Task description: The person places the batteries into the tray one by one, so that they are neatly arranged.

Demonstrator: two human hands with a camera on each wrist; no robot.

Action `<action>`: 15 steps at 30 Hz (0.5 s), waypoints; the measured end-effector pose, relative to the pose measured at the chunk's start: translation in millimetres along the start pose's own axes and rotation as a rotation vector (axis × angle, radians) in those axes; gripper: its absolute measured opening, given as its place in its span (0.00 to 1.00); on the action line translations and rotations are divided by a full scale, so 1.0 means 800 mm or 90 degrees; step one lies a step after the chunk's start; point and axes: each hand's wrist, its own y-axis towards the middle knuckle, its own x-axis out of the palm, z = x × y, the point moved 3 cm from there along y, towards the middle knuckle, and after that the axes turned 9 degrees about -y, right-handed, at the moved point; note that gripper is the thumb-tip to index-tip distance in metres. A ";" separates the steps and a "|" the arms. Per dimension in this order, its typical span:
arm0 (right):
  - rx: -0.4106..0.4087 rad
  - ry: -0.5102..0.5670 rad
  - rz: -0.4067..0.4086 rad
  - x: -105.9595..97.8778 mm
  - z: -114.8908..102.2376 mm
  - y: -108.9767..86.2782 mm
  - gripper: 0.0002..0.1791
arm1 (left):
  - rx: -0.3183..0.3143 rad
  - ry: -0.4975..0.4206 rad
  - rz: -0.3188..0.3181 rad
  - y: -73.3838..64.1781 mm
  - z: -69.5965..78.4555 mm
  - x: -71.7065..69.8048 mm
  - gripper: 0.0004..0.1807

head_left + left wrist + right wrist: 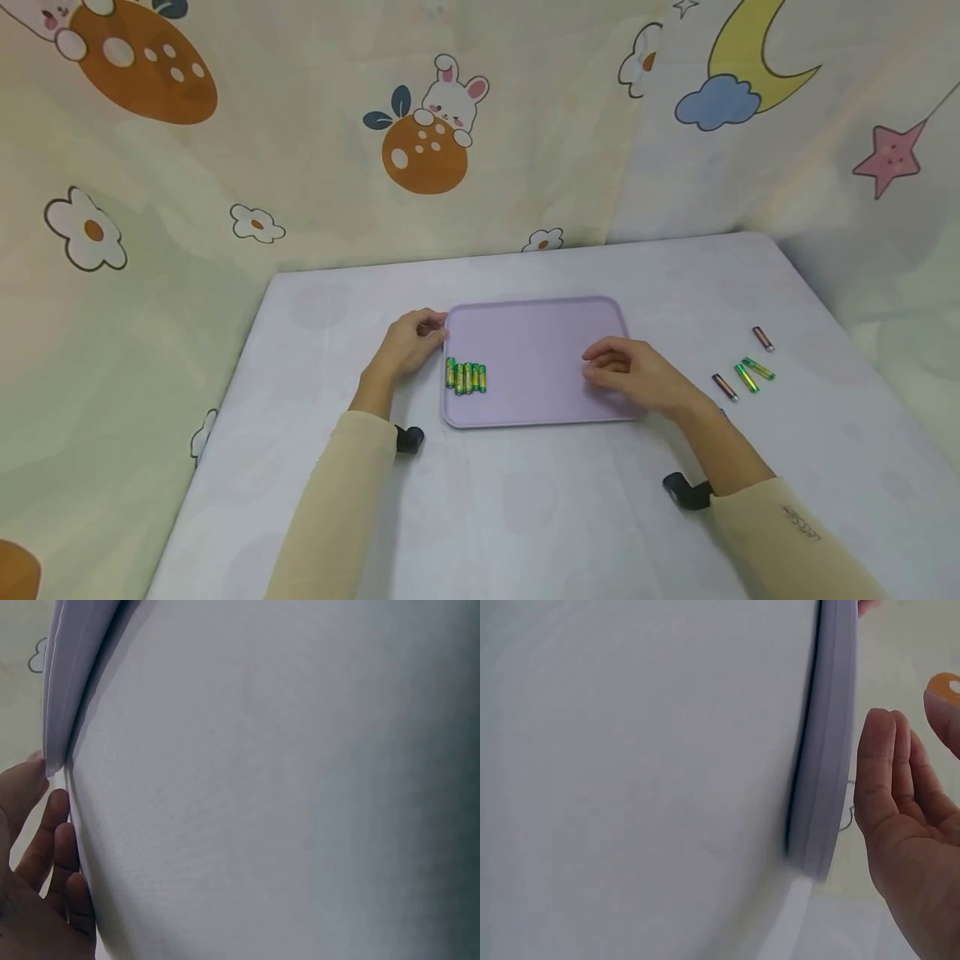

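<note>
A pale purple tray (536, 346) lies on the table, its rim (75, 682) seen edge-on in both wrist views. My left hand (408, 343) holds the tray at its left rim near the far corner, thumb and forefinger at the edge. Several green-and-gold batteries (468, 377) form an upright row inside the tray by its left side. Over the tray's right part is my right hand (630, 375), fingers loosely bent. In the right wrist view its fingers (877, 761) are nearly straight beside the tray's edge, nothing between them and the thumb.
Right of the tray, two green batteries (746, 377) lie close together. Dark, copper-ended batteries (724, 387) lie around them, another partly hidden by my right forearm. A white cloth covers the table (525, 508). Behind it hangs a printed curtain (300, 125).
</note>
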 end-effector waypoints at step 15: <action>0.024 -0.063 0.058 -0.066 0.042 -0.057 0.19 | 0.001 0.002 -0.002 -0.001 0.002 0.000 0.20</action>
